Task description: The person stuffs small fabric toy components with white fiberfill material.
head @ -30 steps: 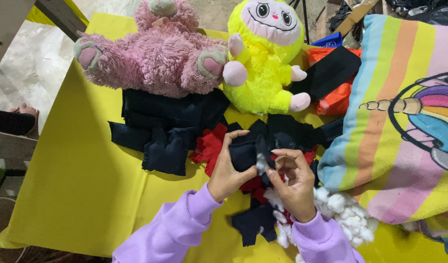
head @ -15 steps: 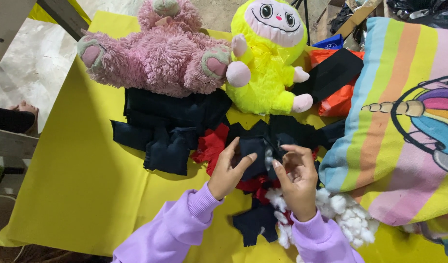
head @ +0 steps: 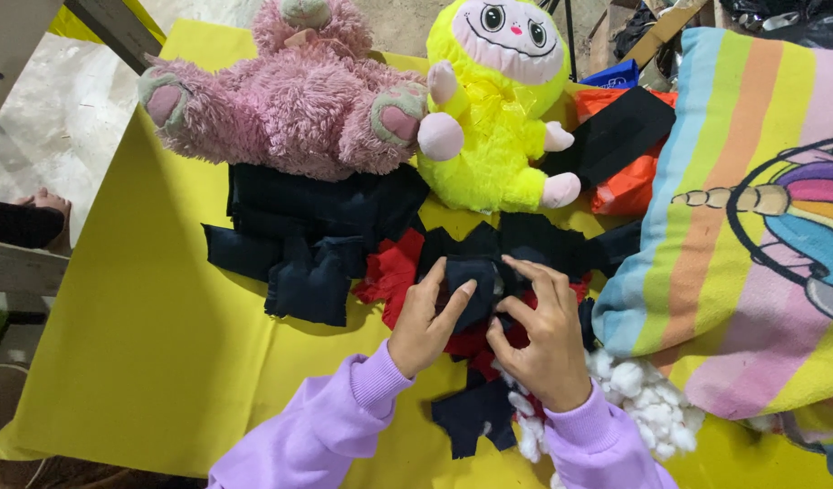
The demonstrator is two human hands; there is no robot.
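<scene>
Gripping a small dark navy stuffed fabric piece (head: 471, 288) between them, the left hand (head: 426, 319) and right hand (head: 541, 333) pinch it closed-fingered near the yellow table's (head: 145, 362) front edge. Its long axis runs roughly toward the back edge. White stuffing tufts (head: 643, 398) lie just beside the right wrist.

A small dark navy fabric piece (head: 475, 281), seemingly partly stuffed, lies crumpled atop red cloth (head: 394, 272).
</scene>
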